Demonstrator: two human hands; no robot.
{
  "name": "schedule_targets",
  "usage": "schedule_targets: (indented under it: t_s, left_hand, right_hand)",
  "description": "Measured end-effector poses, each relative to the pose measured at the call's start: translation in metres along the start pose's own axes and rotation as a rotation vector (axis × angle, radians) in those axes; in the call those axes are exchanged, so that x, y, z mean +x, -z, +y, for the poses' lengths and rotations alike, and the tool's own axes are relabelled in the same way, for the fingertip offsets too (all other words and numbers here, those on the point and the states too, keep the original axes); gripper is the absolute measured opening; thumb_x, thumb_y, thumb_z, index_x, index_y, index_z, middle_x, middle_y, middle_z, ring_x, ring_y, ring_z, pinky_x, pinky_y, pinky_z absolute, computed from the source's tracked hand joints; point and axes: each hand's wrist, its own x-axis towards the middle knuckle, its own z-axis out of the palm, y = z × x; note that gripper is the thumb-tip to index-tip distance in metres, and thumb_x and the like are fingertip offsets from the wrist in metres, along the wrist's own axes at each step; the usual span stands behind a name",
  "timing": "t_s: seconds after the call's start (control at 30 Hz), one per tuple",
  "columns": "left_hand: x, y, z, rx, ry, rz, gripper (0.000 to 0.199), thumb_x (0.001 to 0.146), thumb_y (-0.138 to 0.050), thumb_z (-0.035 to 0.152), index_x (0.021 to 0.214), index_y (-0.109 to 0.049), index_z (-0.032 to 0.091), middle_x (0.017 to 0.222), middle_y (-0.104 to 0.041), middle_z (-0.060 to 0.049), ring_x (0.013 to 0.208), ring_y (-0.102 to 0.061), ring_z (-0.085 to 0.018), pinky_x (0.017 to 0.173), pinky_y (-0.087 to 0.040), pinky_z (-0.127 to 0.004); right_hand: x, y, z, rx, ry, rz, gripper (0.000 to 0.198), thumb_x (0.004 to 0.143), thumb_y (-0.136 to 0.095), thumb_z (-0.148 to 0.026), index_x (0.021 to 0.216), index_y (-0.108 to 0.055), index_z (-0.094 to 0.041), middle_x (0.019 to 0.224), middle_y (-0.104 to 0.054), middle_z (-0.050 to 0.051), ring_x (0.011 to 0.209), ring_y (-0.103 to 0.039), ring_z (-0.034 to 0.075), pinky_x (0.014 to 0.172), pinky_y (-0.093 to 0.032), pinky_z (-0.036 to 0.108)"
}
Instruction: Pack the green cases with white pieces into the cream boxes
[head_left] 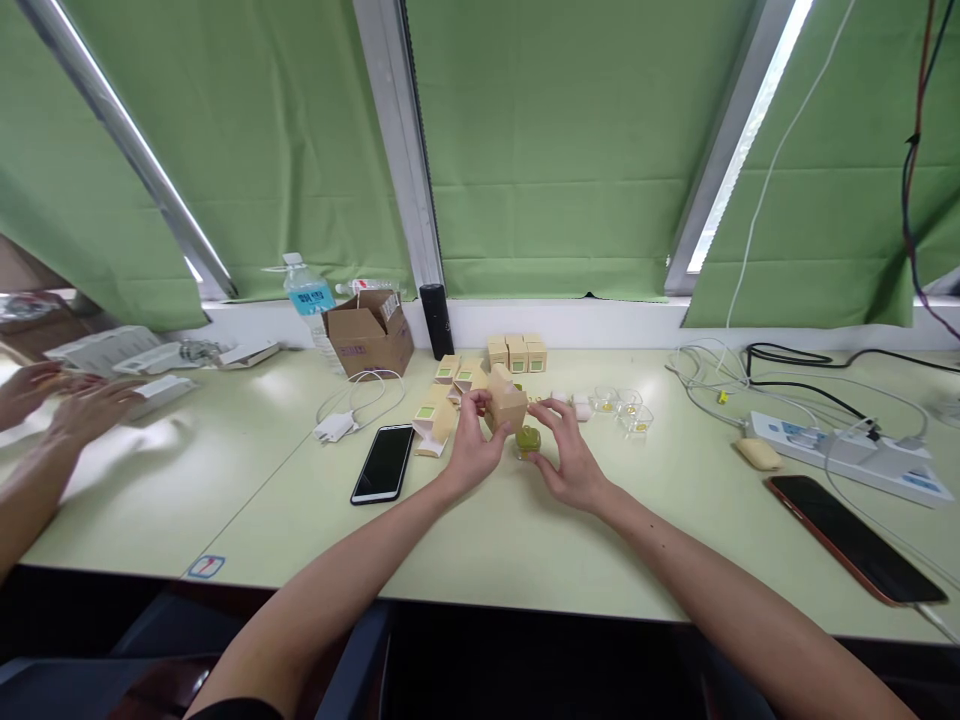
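Note:
My left hand [478, 445] grips a small brown cardboard box [508, 405], its flaps raised, tilted above the table. Just below the box is a small glass jar [528, 441] with green in it. My right hand [566, 450] is beside the jar, fingers apart, thumb close to the jar's lower side and fingertips near the box; whether they touch is unclear. Left of my left hand lie several open brown boxes [433, 418] with green labels. Behind stand 3 closed boxes [517, 353]. To the right are several clear glass cups [636, 418] and small white pieces [581, 407].
A black-screened phone [383, 464] and a white charger [335, 427] lie left. Behind are a carton [370, 335], a water bottle [308, 295] and a black cylinder [436, 320]. Right are a power strip [847, 458] and another phone [855, 538]. Another person's hands [82, 405] work far left.

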Motion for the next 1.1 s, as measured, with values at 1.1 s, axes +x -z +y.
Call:
schedule_targets:
  t_s: [1.1]
  left_hand:
    - [-0.013,0.0,0.0,0.085,0.114,-0.268,0.075,0.081,-0.077,0.036,0.139,-0.032,0.023,0.136,-0.047,-0.017,0.123,-0.051,-0.033,0.106,-0.042,-0.054]
  right_hand:
    - [0.014,0.015,0.032,-0.279,-0.478,-0.103,0.03,0.082,-0.068,-0.021,0.112,-0.067,-0.02,0.109,-0.072,0.01,0.098,-0.066,0.028,0.081,-0.051,0.038]
